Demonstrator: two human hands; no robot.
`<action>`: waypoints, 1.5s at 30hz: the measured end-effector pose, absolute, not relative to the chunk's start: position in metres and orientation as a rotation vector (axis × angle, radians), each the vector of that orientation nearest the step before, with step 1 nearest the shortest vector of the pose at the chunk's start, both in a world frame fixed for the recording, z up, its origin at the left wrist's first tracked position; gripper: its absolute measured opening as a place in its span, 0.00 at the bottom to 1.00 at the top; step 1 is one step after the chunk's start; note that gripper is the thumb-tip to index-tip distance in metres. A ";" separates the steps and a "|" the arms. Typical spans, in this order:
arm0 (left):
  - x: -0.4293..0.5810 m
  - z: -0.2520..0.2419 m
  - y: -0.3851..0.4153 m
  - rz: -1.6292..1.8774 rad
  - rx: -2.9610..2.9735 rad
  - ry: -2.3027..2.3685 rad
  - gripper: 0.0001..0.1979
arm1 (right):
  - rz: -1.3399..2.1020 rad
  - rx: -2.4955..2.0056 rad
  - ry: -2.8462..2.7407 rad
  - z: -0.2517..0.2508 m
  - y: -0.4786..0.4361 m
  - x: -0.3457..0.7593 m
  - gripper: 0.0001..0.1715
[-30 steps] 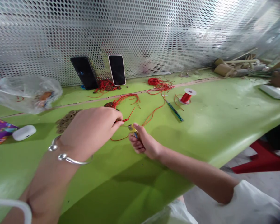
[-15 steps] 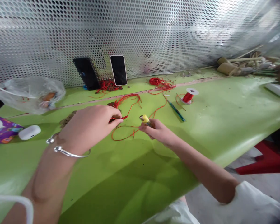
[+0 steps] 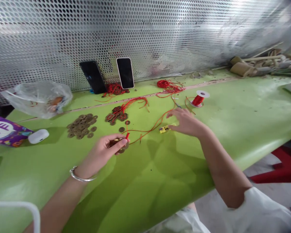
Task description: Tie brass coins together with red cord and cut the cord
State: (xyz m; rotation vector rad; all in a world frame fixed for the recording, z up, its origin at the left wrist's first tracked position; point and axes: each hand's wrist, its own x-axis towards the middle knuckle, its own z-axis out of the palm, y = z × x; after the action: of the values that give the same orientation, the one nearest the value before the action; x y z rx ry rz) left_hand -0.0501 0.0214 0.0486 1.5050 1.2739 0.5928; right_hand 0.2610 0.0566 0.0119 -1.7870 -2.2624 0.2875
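Observation:
Between thumb and fingers my left hand grips a cluster of brown holed coins bound with red cord. A short red end stands up from it. My right hand is open, its fingers spread, just above and behind a yellow lighter that lies on the green table. A thin red cord runs across the table between the two hands. Several loose coins lie in a pile to the left. Beyond my left hand are more coins tied with red cords.
A red thread spool stands behind my right hand, which mostly covers a slim tool. Tangled red cord lies farther back. Two phones lean against the perforated wall. A plastic bag, purple box and white case are at left.
My left hand has drawn back toward me with the coin cluster, uncovering the coin piles. My right hand has let go of the lighter, laid it down and moved right, fingers spreading.

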 end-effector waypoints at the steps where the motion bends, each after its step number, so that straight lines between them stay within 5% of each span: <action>1: -0.051 0.044 0.019 0.650 1.437 1.259 0.12 | 0.202 -1.869 -2.176 0.010 0.061 0.270 0.19; 6: -0.053 0.026 0.011 0.740 1.315 1.188 0.13 | 0.003 -2.221 -1.856 -0.009 0.085 0.316 0.29; 12: -0.048 0.024 0.006 0.765 1.263 1.145 0.13 | 0.145 -2.218 -1.851 -0.017 0.091 0.331 0.07; 18: -0.046 0.020 0.004 0.801 1.223 1.103 0.14 | 0.007 -2.181 -1.710 -0.007 0.082 0.327 0.10; 24: -0.043 0.012 0.004 0.861 1.014 0.975 0.14 | 0.245 -1.562 -1.708 0.016 0.047 0.264 0.18; 29: -0.039 0.012 -0.002 0.857 0.845 0.855 0.15 | -0.094 -1.130 -2.036 0.015 0.008 0.196 0.22; 45: -0.033 0.018 -0.012 0.833 0.758 0.720 0.12 | -0.214 -0.982 -2.261 0.006 0.003 0.186 0.25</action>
State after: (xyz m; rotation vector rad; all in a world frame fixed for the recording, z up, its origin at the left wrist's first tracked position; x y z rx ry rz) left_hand -0.0327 -0.0118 0.0180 0.7585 0.7196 0.8331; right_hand 0.1859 0.0030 0.0062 -0.9822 -2.2609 -0.2144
